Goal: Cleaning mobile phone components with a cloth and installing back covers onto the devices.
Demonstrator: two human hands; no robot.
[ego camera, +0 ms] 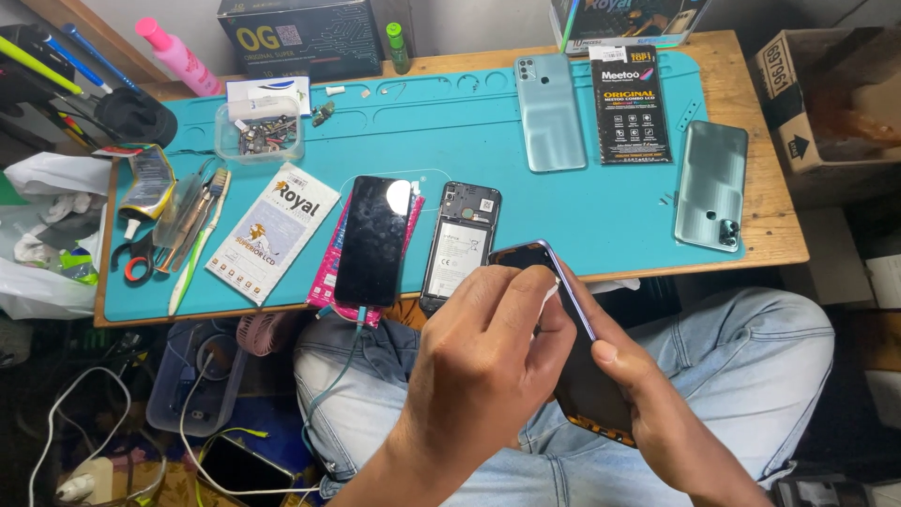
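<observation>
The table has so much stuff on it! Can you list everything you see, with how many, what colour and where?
Work mat: 1, teal, covering the wooden table.
Phone back covers: 2, pale green, right part of mat.
Black package: 1, between the covers.
Black phone screen: 1, mat centre, on a pink packet.
Opened phone body: 1, black, beside the screen.
White packet: 1, left of the screen.
Clear parts tub: 1, back left.
Pink bottle: 1, back left.
Toothbrush: 1, white-green, left edge.
Held phone: 1, dark, over the lap.
Left hand: wiping it with something white.
Right hand: holding it.
</observation>
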